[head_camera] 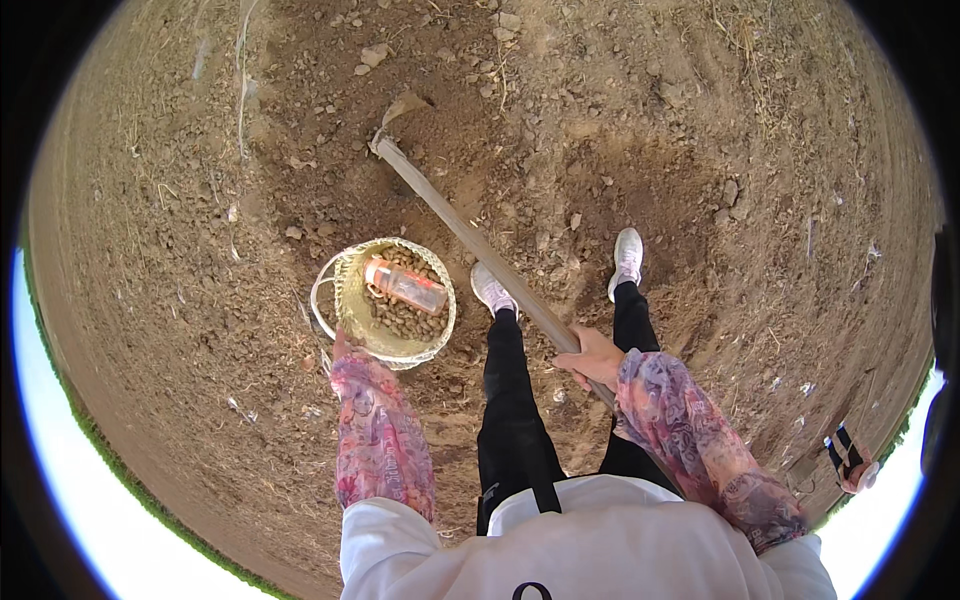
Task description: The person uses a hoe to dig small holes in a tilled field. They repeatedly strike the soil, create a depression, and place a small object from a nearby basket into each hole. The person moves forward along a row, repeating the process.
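My right hand (594, 358) is closed round the wooden handle of a hoe (480, 244). The handle slants up to the left past my feet, and its metal blade (405, 106) meets loose soil. My left hand (341, 343) is at the lower left rim of a round woven basket (352, 315), near its pale loop handle (316, 300); the sleeve and basket edge hide most of the fingers, so its grip is unclear. Inside the basket, a clear plastic bottle (409, 286) with an orange cap lies on many small brown pods or tubers (405, 319).
Dry, cloddy soil (525, 150) with straw and stones surrounds me. My white shoes (627, 259) stand apart, the left one close to the basket and the hoe handle. Another person (851, 461) is far off at the lower right.
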`<action>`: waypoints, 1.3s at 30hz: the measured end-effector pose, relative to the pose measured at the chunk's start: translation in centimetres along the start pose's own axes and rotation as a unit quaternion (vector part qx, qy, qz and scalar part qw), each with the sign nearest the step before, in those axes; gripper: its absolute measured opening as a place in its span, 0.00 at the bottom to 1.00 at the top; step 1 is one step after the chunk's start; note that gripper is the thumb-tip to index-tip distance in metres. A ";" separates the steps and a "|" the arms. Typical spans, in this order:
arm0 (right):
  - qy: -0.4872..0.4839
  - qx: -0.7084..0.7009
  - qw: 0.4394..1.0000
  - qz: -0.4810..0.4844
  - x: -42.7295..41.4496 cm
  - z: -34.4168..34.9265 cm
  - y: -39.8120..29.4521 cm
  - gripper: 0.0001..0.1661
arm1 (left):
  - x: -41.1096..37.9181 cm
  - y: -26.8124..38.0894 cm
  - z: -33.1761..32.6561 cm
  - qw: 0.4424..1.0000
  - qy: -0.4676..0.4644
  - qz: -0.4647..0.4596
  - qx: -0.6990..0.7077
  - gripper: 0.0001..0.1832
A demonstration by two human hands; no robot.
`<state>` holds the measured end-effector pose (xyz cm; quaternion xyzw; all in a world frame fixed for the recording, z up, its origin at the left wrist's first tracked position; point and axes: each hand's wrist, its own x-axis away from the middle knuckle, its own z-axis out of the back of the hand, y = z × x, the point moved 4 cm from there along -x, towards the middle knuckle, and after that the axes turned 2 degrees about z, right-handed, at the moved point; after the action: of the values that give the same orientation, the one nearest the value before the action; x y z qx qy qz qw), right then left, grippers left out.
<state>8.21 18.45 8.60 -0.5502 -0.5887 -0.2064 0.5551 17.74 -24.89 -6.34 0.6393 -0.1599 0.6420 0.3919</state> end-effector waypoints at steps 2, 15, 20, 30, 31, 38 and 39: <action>-0.019 -0.016 1.000 -0.014 3.2 0.8 -1.3 0.18 | -0.8 -0.5 -1.1 0.997 0.045 -0.019 0.059 0.15; 0.184 -0.137 0.961 -0.156 22.8 9.4 7.6 0.25 | 3.9 5.7 -28.1 0.983 0.017 -0.117 0.141 0.17; 0.206 -0.283 0.920 -0.175 19.4 12.5 10.8 0.16 | -0.8 12.5 -30.6 0.979 -0.051 -0.147 0.132 0.16; 0.163 -0.375 0.886 -0.218 16.7 11.3 14.3 0.10 | -16.0 15.9 -33.3 0.992 -0.064 -0.113 -0.006 0.18; 0.163 -0.383 0.883 -0.218 16.7 11.3 14.6 0.10 | -16.8 14.6 -33.1 0.986 -0.135 -0.098 -0.001 0.20; 0.217 -0.325 0.903 -0.177 18.0 11.8 12.6 0.24 | -4.9 -8.9 -39.6 0.959 -0.186 -0.002 -0.213 0.35; 0.198 -0.316 0.914 -0.161 18.4 12.0 12.1 0.27 | 0.2 -13.6 -41.1 0.941 -0.168 0.037 -0.292 0.37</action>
<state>17.75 40.17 16.76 -0.5428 -0.4515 -0.5724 0.4170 -1.17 12.90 -15.62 0.5891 -0.4274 0.4645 0.5045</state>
